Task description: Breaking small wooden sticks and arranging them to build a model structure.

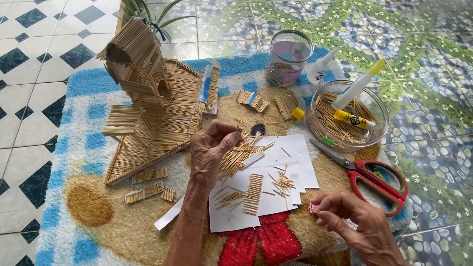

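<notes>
Because it is built of nothing but thin glued sticks, the stilt house (135,64) at the far left looks light and brittle; I would lift it only by its flat stick base (157,133), never by the roof or legs. Next, the left hand (212,143) has its fingers pressed together around a loose bundle of toothpicks (241,155), held over the white paper sheets (290,167) at mid-rug. Such sticks are stiff, featherweight and apt to slide apart, so a grip across the middle of the bundle suits them. Small glued stick panels (253,193) lie on the paper. Further right, the right hand (354,216) pinches a small pink piece (314,208) at its fingertips. Red-handled scissors (379,180), a glass bowl (377,106) of sticks and glue, and a jar (288,56) sit beyond. Everything rests on a shaggy rug (88,148) over a tiled floor (29,39).
</notes>
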